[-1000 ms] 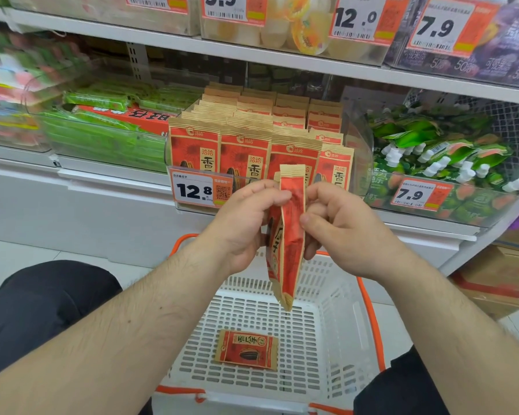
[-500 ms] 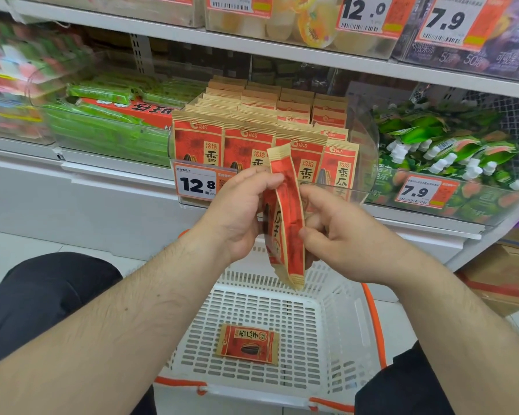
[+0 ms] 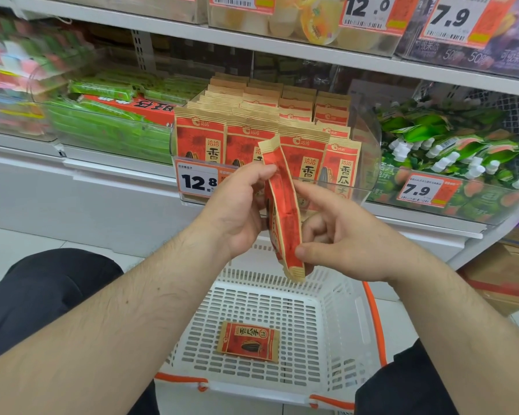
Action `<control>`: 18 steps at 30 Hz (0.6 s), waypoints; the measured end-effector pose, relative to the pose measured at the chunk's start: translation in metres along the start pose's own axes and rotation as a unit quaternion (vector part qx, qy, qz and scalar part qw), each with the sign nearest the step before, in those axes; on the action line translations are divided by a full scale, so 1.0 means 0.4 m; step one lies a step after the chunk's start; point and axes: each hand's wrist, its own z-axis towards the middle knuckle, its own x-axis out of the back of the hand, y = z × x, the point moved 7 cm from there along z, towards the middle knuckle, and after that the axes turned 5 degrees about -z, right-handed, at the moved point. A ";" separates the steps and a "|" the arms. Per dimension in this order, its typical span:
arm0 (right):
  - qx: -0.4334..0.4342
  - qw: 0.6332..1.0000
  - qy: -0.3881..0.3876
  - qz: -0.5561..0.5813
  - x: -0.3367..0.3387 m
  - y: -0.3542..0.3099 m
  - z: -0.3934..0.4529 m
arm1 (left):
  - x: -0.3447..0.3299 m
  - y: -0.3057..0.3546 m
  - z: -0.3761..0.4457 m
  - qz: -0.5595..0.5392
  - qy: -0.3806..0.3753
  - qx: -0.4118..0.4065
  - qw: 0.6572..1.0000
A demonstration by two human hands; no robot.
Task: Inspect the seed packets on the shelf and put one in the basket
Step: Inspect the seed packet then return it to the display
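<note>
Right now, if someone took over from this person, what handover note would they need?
Left hand grips the upper part of a red-and-tan paper seed packet; right hand pinches its lower part.
The packet is held edge-on above the white plastic basket.
A matching packet already lies flat in the basket; more stand in the clear shelf bin.
Left: finish inspecting, then drop the packet in or reshelve it.

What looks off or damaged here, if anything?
Nothing damaged or spilled. The held seed packet is turned edge-on and tilted between the left hand and right hand. One packet lies flat in the basket, printed side up. Shelf packets stand in tidy rows.
</note>
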 end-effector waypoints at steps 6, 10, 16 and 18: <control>-0.064 0.993 0.097 0.028 0.020 0.033 0.014 | -0.016 -0.009 -0.002 -0.099 -0.034 0.021 0.994; -0.056 0.991 0.110 0.043 0.004 0.048 0.030 | -0.024 -0.012 -0.010 -0.102 -0.049 0.019 0.993; -0.120 0.973 0.188 -0.064 0.017 0.063 0.026 | -0.024 -0.006 -0.020 -0.056 -0.020 0.001 0.998; -0.133 0.967 0.197 -0.095 0.015 0.060 0.023 | -0.026 -0.003 -0.023 -0.031 -0.021 -0.012 0.999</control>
